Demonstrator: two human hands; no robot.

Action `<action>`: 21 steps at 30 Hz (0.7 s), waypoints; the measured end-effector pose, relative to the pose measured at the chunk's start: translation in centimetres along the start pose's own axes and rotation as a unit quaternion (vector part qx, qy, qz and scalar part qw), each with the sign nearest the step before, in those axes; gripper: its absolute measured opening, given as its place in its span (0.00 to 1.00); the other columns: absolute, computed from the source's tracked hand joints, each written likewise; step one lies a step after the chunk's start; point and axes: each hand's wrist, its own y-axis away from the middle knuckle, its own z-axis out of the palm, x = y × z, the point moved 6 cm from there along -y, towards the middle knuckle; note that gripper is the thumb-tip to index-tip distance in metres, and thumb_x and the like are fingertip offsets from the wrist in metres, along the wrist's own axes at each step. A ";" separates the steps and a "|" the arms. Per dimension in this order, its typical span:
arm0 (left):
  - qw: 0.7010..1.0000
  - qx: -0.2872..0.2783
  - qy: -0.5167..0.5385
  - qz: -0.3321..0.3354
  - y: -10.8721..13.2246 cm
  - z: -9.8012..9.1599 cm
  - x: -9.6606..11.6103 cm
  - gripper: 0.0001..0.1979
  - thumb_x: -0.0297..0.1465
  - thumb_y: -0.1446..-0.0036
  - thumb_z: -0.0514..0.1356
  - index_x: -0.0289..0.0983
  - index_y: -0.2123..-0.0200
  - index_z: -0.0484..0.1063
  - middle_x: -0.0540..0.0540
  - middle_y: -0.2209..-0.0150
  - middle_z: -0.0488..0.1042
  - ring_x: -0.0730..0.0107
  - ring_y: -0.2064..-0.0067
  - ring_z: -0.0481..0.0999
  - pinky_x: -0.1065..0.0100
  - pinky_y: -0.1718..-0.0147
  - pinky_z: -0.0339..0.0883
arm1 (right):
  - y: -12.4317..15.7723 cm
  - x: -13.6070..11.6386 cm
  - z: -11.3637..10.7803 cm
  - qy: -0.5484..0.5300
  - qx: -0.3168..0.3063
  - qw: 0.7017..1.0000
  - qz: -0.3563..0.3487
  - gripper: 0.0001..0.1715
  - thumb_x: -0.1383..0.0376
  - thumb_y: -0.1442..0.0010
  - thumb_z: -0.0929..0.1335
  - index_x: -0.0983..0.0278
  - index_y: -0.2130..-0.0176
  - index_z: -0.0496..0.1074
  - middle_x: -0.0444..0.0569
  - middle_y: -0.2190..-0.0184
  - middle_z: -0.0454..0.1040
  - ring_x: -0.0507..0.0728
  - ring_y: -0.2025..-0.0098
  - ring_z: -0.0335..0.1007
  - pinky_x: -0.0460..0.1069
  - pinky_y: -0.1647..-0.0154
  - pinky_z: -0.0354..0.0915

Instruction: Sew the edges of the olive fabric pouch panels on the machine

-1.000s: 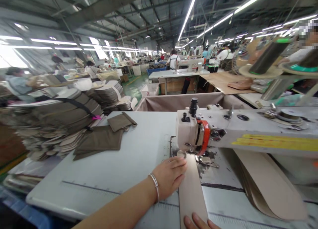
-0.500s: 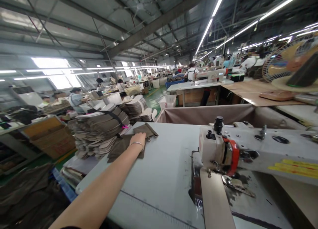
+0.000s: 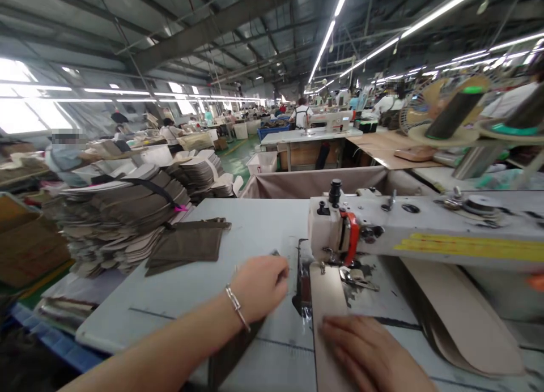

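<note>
My left hand [image 3: 261, 287], a bracelet at its wrist, is closed on a dark brown fabric piece [image 3: 233, 352] that hangs down below it over the table. My right hand [image 3: 369, 352], somewhat blurred, lies with fingers stretched out on a long beige panel [image 3: 329, 301]. That panel runs under the presser foot of a white sewing machine [image 3: 331, 228], and its looped part [image 3: 463, 318] rests at the right under the machine arm. More dark brown fabric pieces [image 3: 191, 242] lie stacked on the table's far left part.
A tall stack of bundled grey-brown panels [image 3: 123, 211] stands left of the white table [image 3: 170, 301]. Behind the table is a cloth-lined bin [image 3: 318, 182]. Thread cones [image 3: 457, 111] and a fan rise at the right. Several people work further back.
My left hand has come back from the fabric pile towards the machine, bringing a brown piece. My right hand has come into view on the beige panel. The view has turned right.
</note>
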 end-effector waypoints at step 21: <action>0.988 -0.033 0.148 -0.027 -5.3 8.9 1.4 0.05 0.30 0.47 0.59 0.36 0.73 0.72 0.49 0.73 0.74 0.68 0.70 0.72 0.71 0.72 0.60 | -1.7 4.6 2.5 0.013 -0.036 0.990 0.134 0.26 0.68 0.35 0.62 0.64 0.39 0.59 0.53 0.44 0.64 0.61 0.50 0.62 0.58 0.49 0.60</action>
